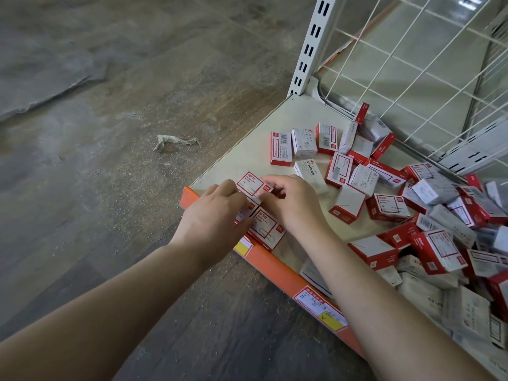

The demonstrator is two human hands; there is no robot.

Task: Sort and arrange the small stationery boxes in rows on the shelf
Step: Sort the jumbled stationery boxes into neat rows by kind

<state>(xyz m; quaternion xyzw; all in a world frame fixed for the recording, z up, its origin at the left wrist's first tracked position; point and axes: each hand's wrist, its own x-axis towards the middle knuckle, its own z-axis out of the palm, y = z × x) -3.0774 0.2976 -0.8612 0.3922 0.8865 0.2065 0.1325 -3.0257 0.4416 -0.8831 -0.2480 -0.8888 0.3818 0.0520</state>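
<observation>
Where both arms reach in from the lower edge of the head view: meeting at the front left corner of the shelf (247,158).
Left hand (217,213): fingers curled down onto a box mostly hidden beneath them; grip itself not clear, so cannot tell whether clamped or only resting.
Right hand (291,202): thumb and fingertips pinched on the right end of the top box (251,184).
Top box: red and white, label up, lying flat near the shelf's front edge, between the two hands.
Lower box (265,232): same red and white kind, flat, just beside the orange strip (275,266), touching the box under the left hand.
Loose boxes (341,171): scattered behind the hands, some flat, some tilted, unsorted.
Heap (439,237): red, white and grey boxes piled across the right side of the shelf, overlapping.
Wire grid (412,64): white, upright behind the heap.
Post (310,45): white, slotted, at the shelf's back left corner.
Price tags (319,307): stuck on the orange strip.
Floor (110,105): wood-patterned, with a crumpled scrap (176,141) left of the shelf.
</observation>
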